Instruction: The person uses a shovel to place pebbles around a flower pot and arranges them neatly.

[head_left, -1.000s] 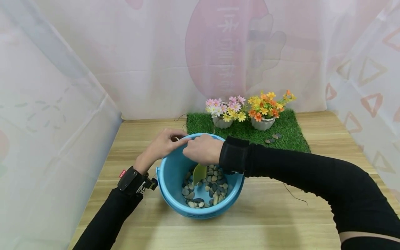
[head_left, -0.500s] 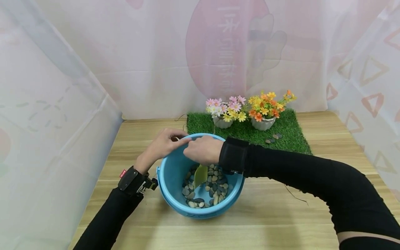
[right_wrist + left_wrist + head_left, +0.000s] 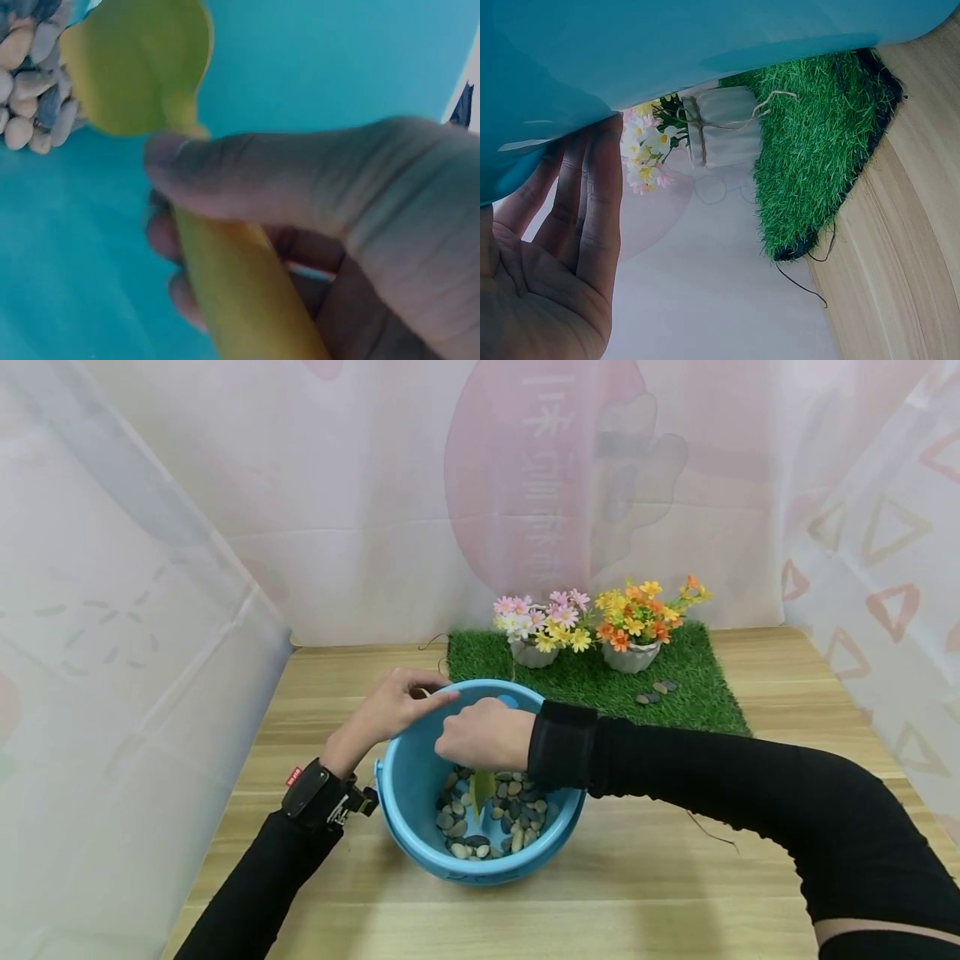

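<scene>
A blue bucket point(image 3: 411, 785) stands on the wooden table with grey, tan and dark pebbles point(image 3: 517, 814) on its bottom. My left hand point(image 3: 390, 706) grips its far left rim, thumb at the top and fingers against the outer wall, as the left wrist view shows. Inside the bucket, my right hand point(image 3: 486, 735) is wrapped round the handle of a yellow-green toy shovel point(image 3: 139, 67). The blade points down among the pebbles in the head view. Whether any pebble lies on the blade is hidden.
Behind the bucket lies an artificial grass mat point(image 3: 585, 685). On it are a pot of pink, white and yellow flowers point(image 3: 536, 627), a pot of orange and yellow flowers point(image 3: 633, 627) and several loose pebbles point(image 3: 656, 692). Printed curtains point(image 3: 360, 527) hang at the back and sides.
My right hand has dropped a little toward the near side of the bucket, and the shovel blade has turned narrower in view. The left hand and the bucket have stayed put.
</scene>
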Demonstrator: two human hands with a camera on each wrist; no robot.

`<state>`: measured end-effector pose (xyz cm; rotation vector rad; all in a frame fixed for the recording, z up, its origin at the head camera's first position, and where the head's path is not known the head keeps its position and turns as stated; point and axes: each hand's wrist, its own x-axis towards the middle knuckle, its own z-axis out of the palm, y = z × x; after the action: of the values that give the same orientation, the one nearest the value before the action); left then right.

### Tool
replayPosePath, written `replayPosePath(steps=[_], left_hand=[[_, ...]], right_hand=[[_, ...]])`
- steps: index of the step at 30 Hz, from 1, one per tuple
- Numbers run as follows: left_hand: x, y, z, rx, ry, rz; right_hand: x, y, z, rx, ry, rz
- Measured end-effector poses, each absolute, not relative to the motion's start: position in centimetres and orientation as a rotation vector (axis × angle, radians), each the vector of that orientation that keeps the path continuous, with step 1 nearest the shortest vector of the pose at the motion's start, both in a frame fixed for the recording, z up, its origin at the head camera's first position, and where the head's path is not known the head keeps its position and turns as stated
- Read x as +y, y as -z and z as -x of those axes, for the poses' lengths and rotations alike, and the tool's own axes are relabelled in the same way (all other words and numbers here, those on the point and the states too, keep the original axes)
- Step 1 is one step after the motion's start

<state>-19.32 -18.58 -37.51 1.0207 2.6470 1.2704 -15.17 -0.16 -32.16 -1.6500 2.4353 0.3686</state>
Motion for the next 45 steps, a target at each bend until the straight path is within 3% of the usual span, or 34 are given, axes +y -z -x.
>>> replayPosePath(steps=[19,30,36,45], left_hand=[[-18.4,37.6,19.3,2.612,-1.300,-1.026],[-18.5,37.6,19.2,2.608,-1.299,-1.022],[-18.6,37.5,19.2,2.629,-1.287,-1.010],[-18.6,37.3,19.3,2.621,-1.298,-1.015]], right_hand=[[-1.7,32.4,14.1,2.313,-0.574,1.727],[-1.2,32.1,16.7,2.264,-0.589,1.452],[-2.2,34.9,18.8,2.079,-0.697,1.269],[-2.0,34.8,19.5,2.050,-0.680,1.193]])
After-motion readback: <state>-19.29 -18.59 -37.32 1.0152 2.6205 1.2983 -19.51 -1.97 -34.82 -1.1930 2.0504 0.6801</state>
